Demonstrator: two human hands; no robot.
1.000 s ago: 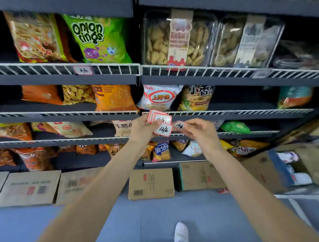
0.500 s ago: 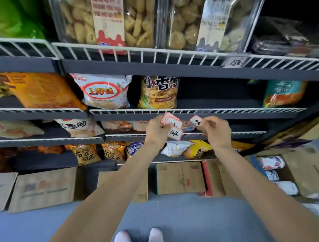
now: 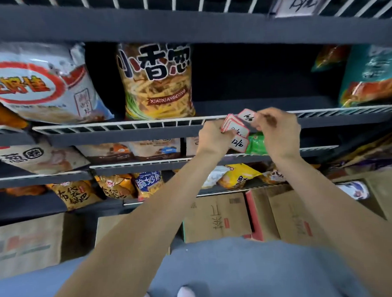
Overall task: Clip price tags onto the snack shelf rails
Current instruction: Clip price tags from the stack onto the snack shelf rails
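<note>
My left hand (image 3: 212,138) grips a fanned stack of white price tags (image 3: 236,133) with red borders and handwritten numbers. My right hand (image 3: 277,131) pinches a single price tag (image 3: 247,117) and holds it against the white wire rail (image 3: 122,125) of the middle shelf, just right of the stack. Both hands sit close together in front of that rail. Whether the single tag is clipped on cannot be told. A handwritten tag (image 3: 303,1) hangs on the upper rail at top right.
A yellow snack bag (image 3: 157,82) and a white-and-red bag (image 3: 37,85) stand behind the rail; a teal bag (image 3: 371,75) is at the right. Lower shelves hold more snack bags. Cardboard boxes (image 3: 216,217) line the grey floor under the shelves.
The view has moved closer to the shelves and to the right. Both hands rose from the lower rail to the middle shelf rail, the right hand still holding one tag.
</note>
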